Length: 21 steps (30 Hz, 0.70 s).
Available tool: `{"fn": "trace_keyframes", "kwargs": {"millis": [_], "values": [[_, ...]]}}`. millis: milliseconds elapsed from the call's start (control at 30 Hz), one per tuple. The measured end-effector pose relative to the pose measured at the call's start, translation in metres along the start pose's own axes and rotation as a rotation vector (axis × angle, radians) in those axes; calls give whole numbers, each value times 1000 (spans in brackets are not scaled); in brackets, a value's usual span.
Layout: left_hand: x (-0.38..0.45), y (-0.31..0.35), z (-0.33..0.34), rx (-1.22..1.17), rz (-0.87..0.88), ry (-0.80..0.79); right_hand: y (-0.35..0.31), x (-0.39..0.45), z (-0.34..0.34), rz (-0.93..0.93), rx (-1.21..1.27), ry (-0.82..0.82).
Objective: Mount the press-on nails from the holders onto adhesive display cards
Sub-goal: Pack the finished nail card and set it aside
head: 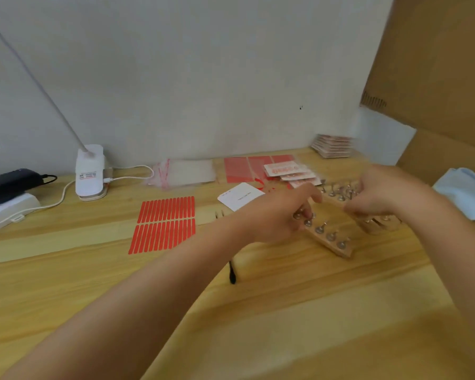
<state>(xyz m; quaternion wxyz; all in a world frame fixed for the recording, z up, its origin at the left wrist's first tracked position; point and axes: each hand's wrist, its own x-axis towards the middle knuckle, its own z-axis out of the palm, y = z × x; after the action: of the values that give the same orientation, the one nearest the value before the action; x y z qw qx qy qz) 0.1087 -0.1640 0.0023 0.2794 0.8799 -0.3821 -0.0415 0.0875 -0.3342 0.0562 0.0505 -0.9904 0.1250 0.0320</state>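
Both hands were reached over the wooden nail holder (330, 235) at right-centre of the tabletop (285, 325). Left hand (280, 215): fingers curled down onto the holder's far-left pins, apparently pinched on one. Right hand (379, 193): motion-blurred, grip state could not be told. Red adhesive strips (165, 224) lay to the left, a white card (240, 196) just beyond the left hand.

Desk (258, 325): pale wood, smooth, light sheen. Nail holders (330, 238): bare wooden block carrying shiny metal stands. Bags (184, 171): clear glossy plastic; card (240, 196): matt white paper.
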Motion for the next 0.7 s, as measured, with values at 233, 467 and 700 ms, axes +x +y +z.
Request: {"fn": "trace_keyframes", "kwargs": {"millis": [233, 467, 700], "values": [[39, 5, 8, 152, 16, -72, 4, 4, 12, 58, -97, -25], [50, 17, 13, 313, 81, 23, 9, 10, 12, 73, -103, -56], [11, 24, 25, 196, -60, 195, 15, 10, -10, 43, 40, 95]]}}
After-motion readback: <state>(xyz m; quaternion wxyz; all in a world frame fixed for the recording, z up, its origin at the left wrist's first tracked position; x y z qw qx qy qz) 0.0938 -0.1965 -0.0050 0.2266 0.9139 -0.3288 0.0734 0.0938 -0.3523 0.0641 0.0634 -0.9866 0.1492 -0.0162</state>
